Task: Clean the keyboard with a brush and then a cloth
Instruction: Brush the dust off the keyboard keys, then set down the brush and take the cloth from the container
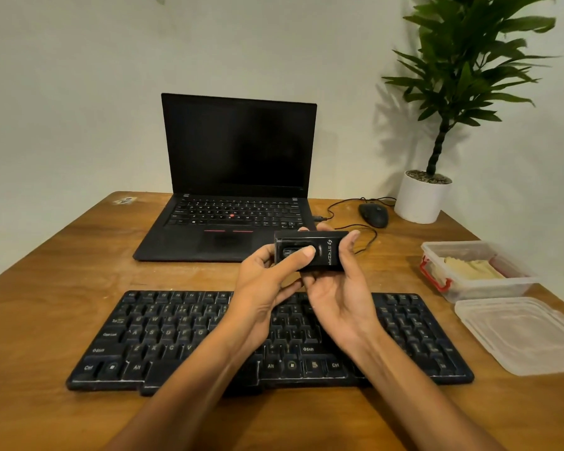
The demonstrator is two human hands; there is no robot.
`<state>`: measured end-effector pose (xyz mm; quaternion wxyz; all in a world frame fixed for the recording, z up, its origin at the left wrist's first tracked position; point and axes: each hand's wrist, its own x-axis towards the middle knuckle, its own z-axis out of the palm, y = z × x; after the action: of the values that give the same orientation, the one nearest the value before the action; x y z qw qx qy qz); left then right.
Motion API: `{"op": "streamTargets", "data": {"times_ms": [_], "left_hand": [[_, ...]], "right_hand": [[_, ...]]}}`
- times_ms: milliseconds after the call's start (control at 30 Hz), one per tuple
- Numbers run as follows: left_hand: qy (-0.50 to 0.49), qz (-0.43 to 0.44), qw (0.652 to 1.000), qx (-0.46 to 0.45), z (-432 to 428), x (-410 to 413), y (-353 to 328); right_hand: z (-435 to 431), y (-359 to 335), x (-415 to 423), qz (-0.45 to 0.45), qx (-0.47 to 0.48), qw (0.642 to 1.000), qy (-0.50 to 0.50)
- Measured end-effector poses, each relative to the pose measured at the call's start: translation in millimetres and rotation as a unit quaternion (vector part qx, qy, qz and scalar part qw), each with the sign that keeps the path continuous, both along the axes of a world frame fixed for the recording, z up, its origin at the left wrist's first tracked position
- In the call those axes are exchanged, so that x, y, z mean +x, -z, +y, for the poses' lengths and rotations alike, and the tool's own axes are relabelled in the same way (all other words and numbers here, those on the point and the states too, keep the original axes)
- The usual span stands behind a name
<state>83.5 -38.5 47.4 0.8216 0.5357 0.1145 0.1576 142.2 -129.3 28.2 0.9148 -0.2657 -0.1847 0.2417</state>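
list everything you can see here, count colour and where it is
table: one, brown wood, under everything
keyboard: one, black, near edge of the table
laptop: one, black, open, behind the keyboard
mouse: one, black, wired, right of the laptop
potted plant: one, green in a white pot, far right corner
container: one, clear with red clips, right edge
cloth: one, yellowish, inside the container
lid: one, clear, in front of the container
cleaning tool: one, black, held above the keyboard
left hand: grips the tool, thumb on its front
right hand: holds the tool's right end
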Motion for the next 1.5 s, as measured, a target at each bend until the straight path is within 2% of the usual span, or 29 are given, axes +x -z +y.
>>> {"op": "streamTargets", "data": {"times_ms": [633, 900, 1100, 1233, 1400, 1500], "left_hand": [[0.003, -0.036, 0.998, 0.058, 0.3, -0.2, -2.5], [0.059, -0.032, 0.992, 0.105, -46.0, 8.4, 0.0], [0.123, -0.015, 0.982, 0.145, -110.9, 25.8, -2.0], [0.172, -0.022, 0.966, 0.190, -163.4, 38.2, 1.6], [0.204, -0.028, 0.939, 0.277, -220.0, 48.7, 14.0], [0.207, -0.051, 0.911, 0.354, -237.8, 51.9, 20.5]], "right_hand": [[-24.8, -19.2, -4.5, 0.055, -0.005, 0.998, 0.030], [-92.2, -15.1, -3.2, 0.073, -0.066, 0.992, 0.082], [-165.9, -10.7, -6.0, 0.074, -0.116, 0.974, 0.181], [-221.1, -11.1, -13.5, 0.007, -0.258, 0.915, 0.309], [-277.2, -3.5, -13.0, -0.002, -0.388, 0.815, 0.431], [-302.7, 6.6, -7.1, -0.019, -0.483, 0.737, 0.472]]}}
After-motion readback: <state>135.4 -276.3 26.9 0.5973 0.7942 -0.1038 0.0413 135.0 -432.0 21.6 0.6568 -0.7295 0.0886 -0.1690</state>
